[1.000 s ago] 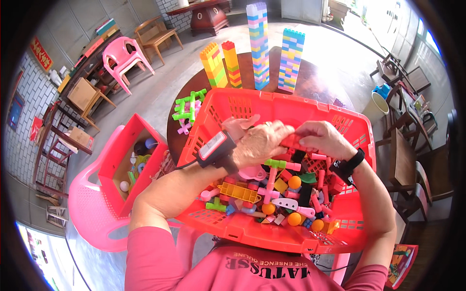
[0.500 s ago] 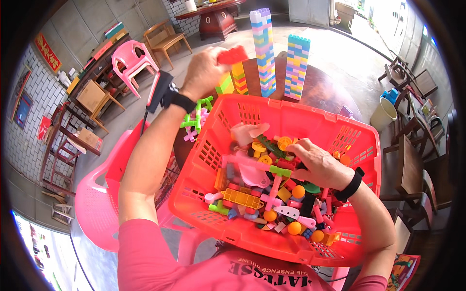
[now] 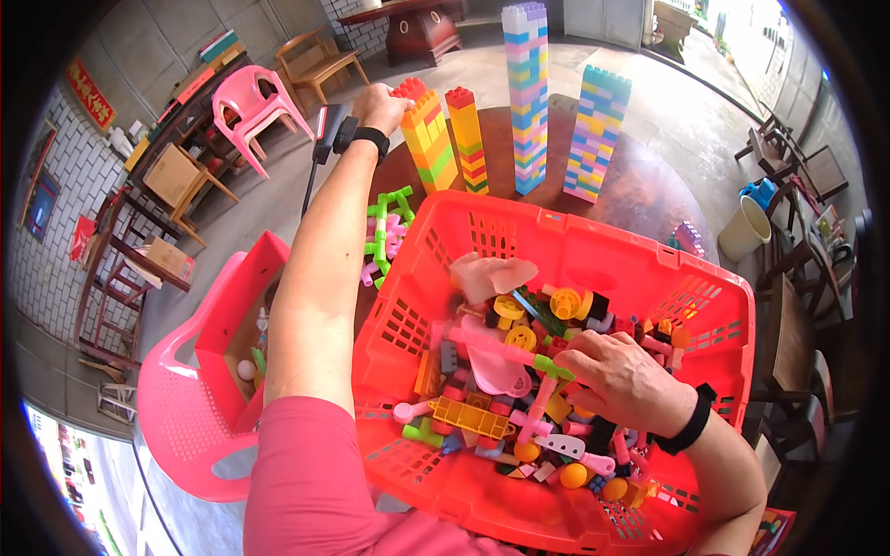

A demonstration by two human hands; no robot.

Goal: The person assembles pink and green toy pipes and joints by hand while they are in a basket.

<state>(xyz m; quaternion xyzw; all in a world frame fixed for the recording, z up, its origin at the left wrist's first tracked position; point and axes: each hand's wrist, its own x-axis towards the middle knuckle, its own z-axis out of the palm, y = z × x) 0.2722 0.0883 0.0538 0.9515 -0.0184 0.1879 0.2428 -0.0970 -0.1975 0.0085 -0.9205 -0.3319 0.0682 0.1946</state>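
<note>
My left hand [image 3: 380, 109] reaches past the basket and pinches a red building block [image 3: 409, 88] at the top of an orange, yellow and green block tower [image 3: 429, 139]. My right hand [image 3: 630, 382] is inside a red plastic basket [image 3: 593, 248], palm down over mixed toys. Its fingers are apart, with the tips beside a green connector [image 3: 553, 367] on pink toy pipes; what lies under the palm is hidden. Around it are a pink toy scoop [image 3: 496, 371], a yellow slotted piece [image 3: 470, 417], a toy knife [image 3: 575, 452] and orange balls [image 3: 573, 476].
Behind the basket, a dark round table [image 3: 640, 176] bears a thin red-topped tower [image 3: 466, 139], a tall pastel tower [image 3: 527, 102] and a wider one [image 3: 598, 134]. Green and pink pipe pieces [image 3: 382, 232] lie left of the basket. A pink chair [image 3: 185, 398] holds a red box [image 3: 222, 343].
My left hand has carried the red block onto the orange, yellow and green tower. My right hand has moved slightly nearer to me over the toys. The view has shifted.
</note>
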